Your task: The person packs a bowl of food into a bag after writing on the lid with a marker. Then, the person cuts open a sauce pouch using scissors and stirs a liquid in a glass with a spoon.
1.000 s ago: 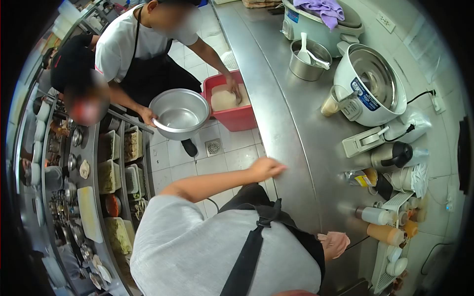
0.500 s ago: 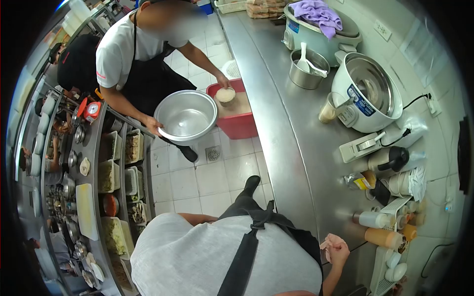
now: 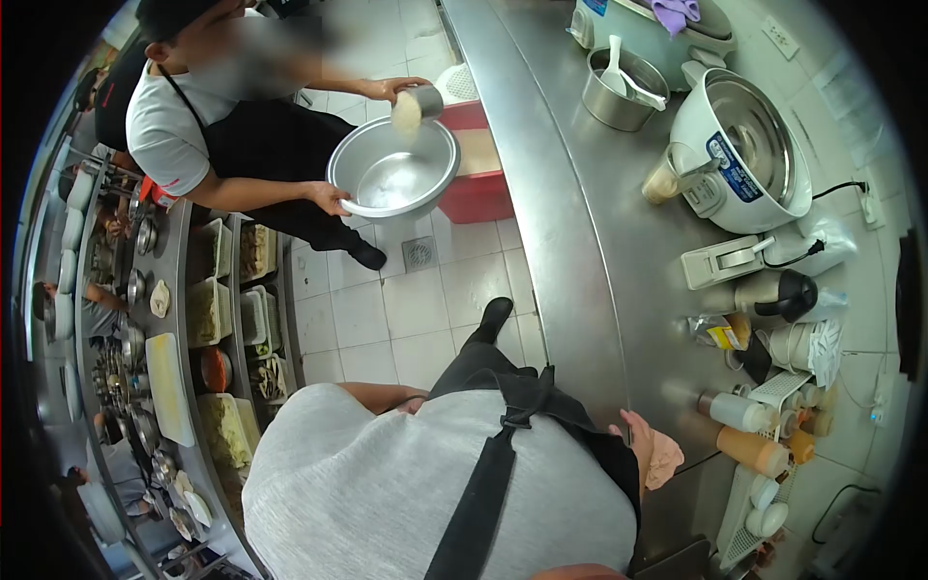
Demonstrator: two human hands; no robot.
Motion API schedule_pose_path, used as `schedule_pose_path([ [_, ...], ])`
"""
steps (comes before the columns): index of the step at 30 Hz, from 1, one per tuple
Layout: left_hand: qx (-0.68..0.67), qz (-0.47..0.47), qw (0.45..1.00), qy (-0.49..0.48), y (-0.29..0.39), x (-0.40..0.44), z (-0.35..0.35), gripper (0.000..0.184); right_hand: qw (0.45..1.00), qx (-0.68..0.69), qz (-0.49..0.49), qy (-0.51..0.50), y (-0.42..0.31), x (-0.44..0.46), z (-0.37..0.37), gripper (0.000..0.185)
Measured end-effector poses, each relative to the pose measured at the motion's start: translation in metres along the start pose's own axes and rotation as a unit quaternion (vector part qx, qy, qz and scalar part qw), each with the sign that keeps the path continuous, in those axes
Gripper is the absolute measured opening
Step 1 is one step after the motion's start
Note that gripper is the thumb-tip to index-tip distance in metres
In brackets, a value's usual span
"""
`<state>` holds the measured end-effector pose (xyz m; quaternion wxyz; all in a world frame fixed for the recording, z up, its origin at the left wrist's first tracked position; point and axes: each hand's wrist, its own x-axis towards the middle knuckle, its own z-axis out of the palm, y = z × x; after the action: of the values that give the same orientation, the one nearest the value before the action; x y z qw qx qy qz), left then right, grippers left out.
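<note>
My right hand (image 3: 638, 443) is beside the steel counter's near edge, gripping a crumpled pink cloth (image 3: 665, 460) that sticks out to its right. Some of its fingers point up and away from the cloth. Only a sliver of my left hand (image 3: 413, 402) shows past my grey shirt, near my waist; its fingers are hidden. In front of me a co-worker holds a large metal bowl (image 3: 391, 172) by its rim. Their other hand tips a small metal cup (image 3: 423, 101), and pale grain spills from it over the bowl.
A red bin (image 3: 478, 198) of pale grain stands against the steel counter (image 3: 570, 280). On the counter are a rice cooker (image 3: 744, 155), a steel pot (image 3: 619, 101) with white paddles, a sealer (image 3: 720, 261) and several sauce bottles (image 3: 749, 449). Food containers (image 3: 230, 430) line the left.
The co-worker has lifted the cup out of the bin and tilted it over the bowl. My right hand has turned, the cloth now at its right side. My view has shifted slightly.
</note>
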<state>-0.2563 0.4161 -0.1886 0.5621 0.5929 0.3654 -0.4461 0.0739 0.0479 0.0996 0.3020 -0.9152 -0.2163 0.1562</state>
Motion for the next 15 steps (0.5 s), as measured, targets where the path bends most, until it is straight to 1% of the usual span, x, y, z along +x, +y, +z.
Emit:
schedule_pose_path([
  [2, -0.001, 0.005, 1.000, 0.006, 0.001, 0.004, 0.001, 0.052, 0.998, -0.019, -0.060, 0.016, 0.002, 0.011, 0.012, 0.032],
  [5, -0.003, 0.007, 1.000, 0.023, 0.003, 0.009, 0.004, 0.051, 0.998, 0.003, -0.057, 0.041, -0.027, 0.025, 0.016, 0.028],
  [11, -0.006, 0.016, 0.997, 0.078, 0.003, 0.025, 0.010, 0.051, 0.994, 0.057, -0.073, 0.054, -0.057, 0.043, 0.025, 0.021],
  [15, -0.002, 0.022, 0.992, 0.122, 0.001, 0.038, 0.007, 0.051, 0.994, 0.057, -0.082, 0.045, -0.059, 0.048, 0.034, 0.018],
])
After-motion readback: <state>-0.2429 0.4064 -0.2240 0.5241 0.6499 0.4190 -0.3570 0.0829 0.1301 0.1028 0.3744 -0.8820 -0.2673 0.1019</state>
